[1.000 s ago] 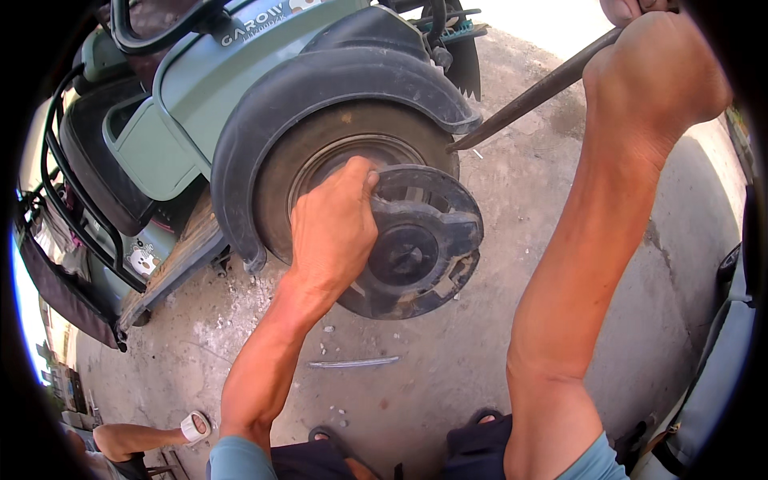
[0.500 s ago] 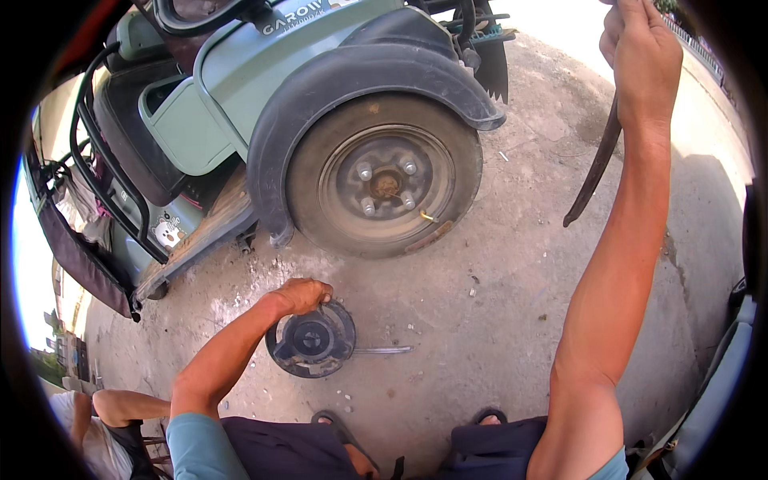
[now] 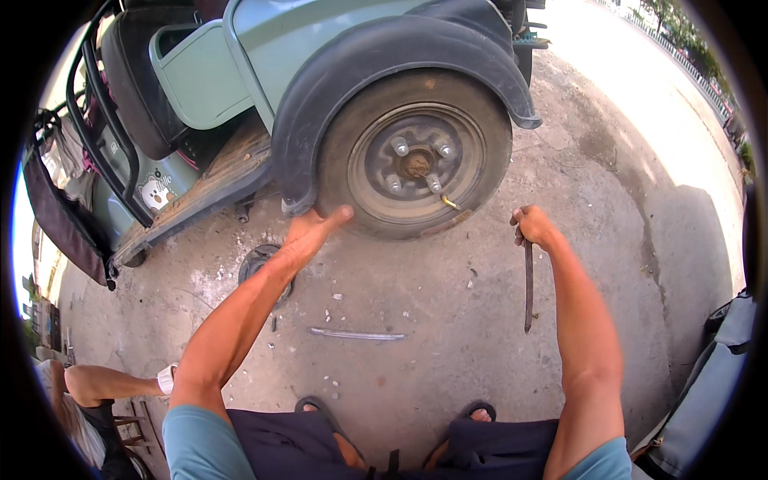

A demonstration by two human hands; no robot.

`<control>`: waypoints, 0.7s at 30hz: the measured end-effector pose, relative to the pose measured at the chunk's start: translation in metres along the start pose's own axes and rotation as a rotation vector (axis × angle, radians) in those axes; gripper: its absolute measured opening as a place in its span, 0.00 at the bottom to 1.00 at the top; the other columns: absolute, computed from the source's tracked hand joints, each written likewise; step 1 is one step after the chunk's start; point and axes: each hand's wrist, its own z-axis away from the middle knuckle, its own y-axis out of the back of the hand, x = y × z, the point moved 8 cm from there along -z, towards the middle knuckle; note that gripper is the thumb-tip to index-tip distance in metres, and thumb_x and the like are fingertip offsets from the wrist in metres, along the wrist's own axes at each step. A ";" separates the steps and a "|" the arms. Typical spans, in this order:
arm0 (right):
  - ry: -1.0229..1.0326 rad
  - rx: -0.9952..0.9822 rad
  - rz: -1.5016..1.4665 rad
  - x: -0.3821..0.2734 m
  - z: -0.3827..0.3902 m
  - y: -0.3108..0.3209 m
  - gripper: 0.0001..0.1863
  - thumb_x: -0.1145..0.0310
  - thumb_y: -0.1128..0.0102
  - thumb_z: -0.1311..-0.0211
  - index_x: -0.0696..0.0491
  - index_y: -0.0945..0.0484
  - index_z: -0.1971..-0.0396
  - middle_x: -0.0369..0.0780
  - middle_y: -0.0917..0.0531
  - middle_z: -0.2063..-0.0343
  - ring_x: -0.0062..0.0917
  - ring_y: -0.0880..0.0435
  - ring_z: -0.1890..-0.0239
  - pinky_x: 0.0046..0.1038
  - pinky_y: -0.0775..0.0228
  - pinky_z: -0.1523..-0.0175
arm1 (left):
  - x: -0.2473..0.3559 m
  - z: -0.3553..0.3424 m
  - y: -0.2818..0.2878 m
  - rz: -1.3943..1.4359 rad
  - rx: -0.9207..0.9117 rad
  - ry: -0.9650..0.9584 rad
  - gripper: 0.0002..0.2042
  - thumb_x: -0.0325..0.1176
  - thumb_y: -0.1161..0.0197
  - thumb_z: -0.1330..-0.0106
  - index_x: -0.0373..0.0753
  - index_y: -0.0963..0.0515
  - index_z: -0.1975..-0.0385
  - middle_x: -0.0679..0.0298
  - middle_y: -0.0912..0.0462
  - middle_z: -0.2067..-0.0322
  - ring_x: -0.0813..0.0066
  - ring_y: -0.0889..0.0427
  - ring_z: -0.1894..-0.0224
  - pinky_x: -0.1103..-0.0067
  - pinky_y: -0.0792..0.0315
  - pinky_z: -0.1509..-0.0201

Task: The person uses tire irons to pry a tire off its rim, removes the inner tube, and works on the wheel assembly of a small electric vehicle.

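My left hand (image 3: 314, 230) is empty, its fingers stretched out beside the lower left of the tyre (image 3: 340, 168); whether it touches the rubber I cannot tell. Under that forearm lies a round black plastic wheel cover (image 3: 254, 261), partly hidden. To the right of the wheel, my right hand (image 3: 534, 226) is closed round a long dark flat metal bar (image 3: 529, 288), which hangs down toward the ground. On the wheel's dusty rim (image 3: 380, 202), several bolts surround a rusty hub (image 3: 417, 165), and a yellow valve stem (image 3: 450, 202) sticks out at the lower right.
The wheel belongs to a pale green three-wheeled vehicle (image 3: 264, 40) with a black mudguard (image 3: 320, 88). A shiny metal rod (image 3: 358, 334) lies on the concrete before my feet. Another person's leg (image 3: 112, 380) shows at lower left, a grey-blue vehicle part (image 3: 712, 384) at right.
My left hand has let go of the wheel cover, now lying farther left, and moved up to the tyre. My right hand has come down with the bar. The view has shifted.
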 end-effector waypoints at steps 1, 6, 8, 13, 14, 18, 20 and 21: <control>-0.036 -0.079 0.101 0.003 0.001 -0.011 0.30 0.47 0.56 0.22 0.63 0.19 0.59 0.44 0.17 0.75 0.29 0.17 0.74 0.36 0.25 0.65 | 0.011 0.003 -0.003 0.061 0.015 -0.039 0.60 0.64 0.26 0.46 0.26 0.51 0.26 0.45 0.40 0.28 0.53 0.45 0.23 0.70 0.53 0.20; 0.057 -0.097 -0.591 -0.069 0.007 0.006 0.52 0.25 0.66 0.31 0.61 0.35 0.30 0.52 0.24 0.37 0.38 0.26 0.35 0.48 0.42 0.29 | 0.011 0.002 0.000 0.186 0.044 -0.105 0.52 0.48 0.21 0.46 0.29 0.46 0.27 0.50 0.37 0.29 0.59 0.40 0.26 0.71 0.48 0.22; 0.040 -0.087 -0.831 -0.083 0.000 0.001 0.51 0.26 0.66 0.30 0.59 0.40 0.28 0.50 0.31 0.31 0.40 0.31 0.31 0.49 0.44 0.27 | 0.008 0.001 -0.010 0.204 0.010 -0.072 0.51 0.46 0.21 0.45 0.29 0.45 0.27 0.50 0.35 0.30 0.58 0.38 0.27 0.71 0.47 0.23; 0.168 0.037 -1.209 -0.129 0.005 -0.032 0.46 0.31 0.69 0.25 0.57 0.41 0.27 0.45 0.36 0.27 0.39 0.36 0.27 0.47 0.47 0.24 | -0.017 0.004 -0.037 0.223 -0.126 -0.004 0.51 0.49 0.23 0.46 0.27 0.44 0.29 0.47 0.34 0.32 0.57 0.37 0.28 0.70 0.45 0.24; 0.192 0.103 -1.247 -0.124 -0.002 -0.030 0.44 0.33 0.70 0.24 0.57 0.40 0.27 0.44 0.35 0.27 0.39 0.35 0.27 0.45 0.46 0.24 | -0.012 0.007 -0.045 0.212 -0.169 0.012 0.54 0.54 0.22 0.47 0.27 0.44 0.29 0.47 0.34 0.31 0.55 0.37 0.27 0.69 0.45 0.24; 0.204 0.240 -1.340 -0.116 -0.025 -0.037 0.38 0.40 0.71 0.21 0.56 0.37 0.29 0.43 0.31 0.30 0.36 0.31 0.30 0.39 0.42 0.25 | -0.042 0.006 -0.040 0.156 -0.171 0.072 0.56 0.60 0.23 0.48 0.27 0.44 0.29 0.46 0.32 0.32 0.54 0.37 0.28 0.67 0.45 0.24; 0.199 0.296 -1.394 -0.118 -0.022 -0.041 0.34 0.45 0.70 0.20 0.57 0.32 0.32 0.42 0.26 0.33 0.36 0.27 0.34 0.38 0.40 0.27 | -0.039 0.010 -0.034 0.219 -0.154 0.045 0.52 0.53 0.22 0.45 0.28 0.45 0.28 0.47 0.32 0.32 0.54 0.36 0.28 0.67 0.44 0.24; 0.204 0.297 -1.420 -0.120 -0.021 -0.043 0.34 0.45 0.70 0.20 0.57 0.32 0.33 0.42 0.25 0.34 0.35 0.26 0.34 0.37 0.39 0.28 | -0.036 0.010 -0.029 0.247 -0.139 0.029 0.51 0.49 0.22 0.44 0.28 0.45 0.28 0.48 0.31 0.32 0.54 0.35 0.29 0.67 0.43 0.24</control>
